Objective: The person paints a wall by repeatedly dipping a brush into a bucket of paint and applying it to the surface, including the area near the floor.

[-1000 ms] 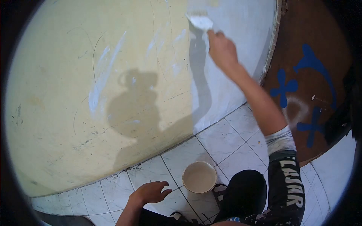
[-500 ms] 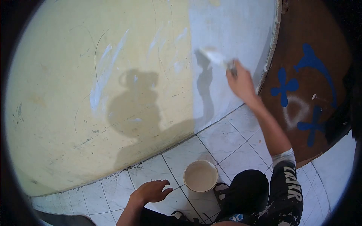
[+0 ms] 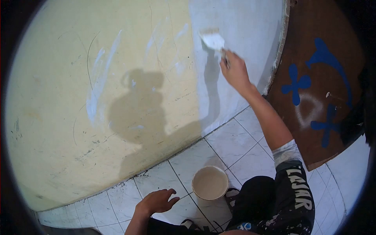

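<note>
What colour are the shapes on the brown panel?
The shapes are blue, seen in the head view.

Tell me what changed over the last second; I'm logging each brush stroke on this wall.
The right hand, gripping the paintbrush, swept down the white-painted strip of wall, then came part of the way back up. Its grip on the brush did not change. The left hand stayed spread on the floor tiles beside the paint bucket, which did not move.

Brush (image 3: 213,40) and right hand (image 3: 235,72) higher
</note>
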Action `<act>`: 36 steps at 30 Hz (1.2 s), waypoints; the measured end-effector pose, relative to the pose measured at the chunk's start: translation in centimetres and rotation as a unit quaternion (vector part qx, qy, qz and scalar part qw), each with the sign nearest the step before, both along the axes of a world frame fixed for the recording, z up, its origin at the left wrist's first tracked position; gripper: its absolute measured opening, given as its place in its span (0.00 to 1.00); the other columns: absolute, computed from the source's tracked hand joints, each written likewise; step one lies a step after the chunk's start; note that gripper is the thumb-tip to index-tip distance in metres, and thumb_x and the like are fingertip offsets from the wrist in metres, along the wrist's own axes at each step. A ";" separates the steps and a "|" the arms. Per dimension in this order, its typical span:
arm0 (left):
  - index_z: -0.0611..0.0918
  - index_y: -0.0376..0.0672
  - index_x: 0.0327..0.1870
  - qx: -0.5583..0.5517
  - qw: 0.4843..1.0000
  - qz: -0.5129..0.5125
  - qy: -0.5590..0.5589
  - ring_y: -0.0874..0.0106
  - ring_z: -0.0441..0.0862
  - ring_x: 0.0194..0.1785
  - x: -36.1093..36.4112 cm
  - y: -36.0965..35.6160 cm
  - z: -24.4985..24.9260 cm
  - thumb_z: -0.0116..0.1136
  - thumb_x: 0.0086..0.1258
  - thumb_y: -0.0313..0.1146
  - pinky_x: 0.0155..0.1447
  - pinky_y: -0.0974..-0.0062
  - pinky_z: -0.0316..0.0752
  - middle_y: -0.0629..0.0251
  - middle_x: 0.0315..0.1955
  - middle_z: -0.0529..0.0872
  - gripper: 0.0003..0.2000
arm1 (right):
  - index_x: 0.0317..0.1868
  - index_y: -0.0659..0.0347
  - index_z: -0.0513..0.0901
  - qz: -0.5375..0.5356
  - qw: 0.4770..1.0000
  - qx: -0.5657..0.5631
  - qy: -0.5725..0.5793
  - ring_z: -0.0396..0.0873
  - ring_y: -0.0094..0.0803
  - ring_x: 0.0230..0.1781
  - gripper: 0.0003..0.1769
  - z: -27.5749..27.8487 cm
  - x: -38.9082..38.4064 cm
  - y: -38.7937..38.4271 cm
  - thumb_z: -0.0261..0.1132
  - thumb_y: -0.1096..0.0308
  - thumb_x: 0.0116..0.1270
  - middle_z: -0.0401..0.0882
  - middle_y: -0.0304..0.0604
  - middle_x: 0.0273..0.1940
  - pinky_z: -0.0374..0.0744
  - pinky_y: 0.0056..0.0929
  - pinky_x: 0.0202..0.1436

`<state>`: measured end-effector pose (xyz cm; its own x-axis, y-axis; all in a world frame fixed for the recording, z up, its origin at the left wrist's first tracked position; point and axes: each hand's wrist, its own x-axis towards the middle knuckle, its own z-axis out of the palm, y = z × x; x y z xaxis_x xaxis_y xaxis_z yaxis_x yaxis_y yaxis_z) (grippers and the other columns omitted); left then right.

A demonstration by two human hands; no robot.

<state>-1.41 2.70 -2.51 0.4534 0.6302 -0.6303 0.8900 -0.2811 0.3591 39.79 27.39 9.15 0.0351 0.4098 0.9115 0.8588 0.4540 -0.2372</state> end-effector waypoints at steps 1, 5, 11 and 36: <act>0.78 0.43 0.67 -0.001 1.000 -0.006 -0.003 0.52 0.85 0.60 0.0 0.0 0.0 0.50 0.82 0.55 0.64 0.59 0.78 0.49 0.54 0.87 0.26 | 0.58 0.61 0.82 0.002 1.000 -0.028 -0.003 0.83 0.59 0.37 0.19 -2.0 0.4 -1.0 0.66 0.70 0.67 0.82 0.59 0.37 0.82 0.52 0.43; 0.77 0.41 0.67 -0.008 1.000 -0.017 -0.002 0.49 0.83 0.61 0.8 -0.1 0.5 0.45 0.83 0.56 0.66 0.57 0.76 0.47 0.57 0.86 0.28 | 0.57 0.60 0.82 -0.070 0.951 -0.288 -0.088 0.84 0.59 0.42 0.18 -6.8 2.8 -5.4 0.66 0.66 0.68 0.83 0.59 0.38 0.82 0.53 0.48; 0.77 0.41 0.67 -0.001 1.000 -0.016 -0.005 0.49 0.83 0.61 1.4 0.2 0.0 0.47 0.82 0.56 0.66 0.56 0.76 0.47 0.55 0.86 0.27 | 0.47 0.61 0.82 -0.068 0.926 -0.364 -0.076 0.84 0.58 0.47 0.15 -0.9 3.1 -7.0 0.68 0.62 0.64 0.86 0.58 0.42 0.81 0.54 0.51; 0.79 0.44 0.66 -0.003 1.000 0.028 0.011 0.53 0.84 0.61 0.2 -1.2 1.7 0.52 0.82 0.52 0.64 0.59 0.79 0.51 0.57 0.86 0.23 | 0.50 0.63 0.79 -0.010 0.987 -0.153 -0.043 0.84 0.54 0.29 0.14 -22.0 -3.6 -4.5 0.68 0.70 0.66 0.80 0.55 0.34 0.83 0.48 0.30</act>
<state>-1.21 1.53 -0.80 0.4042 0.6505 -0.6430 0.9116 -0.2294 0.3410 36.19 22.92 -12.83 -0.0267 0.6672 0.7444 0.8896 0.3556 -0.2867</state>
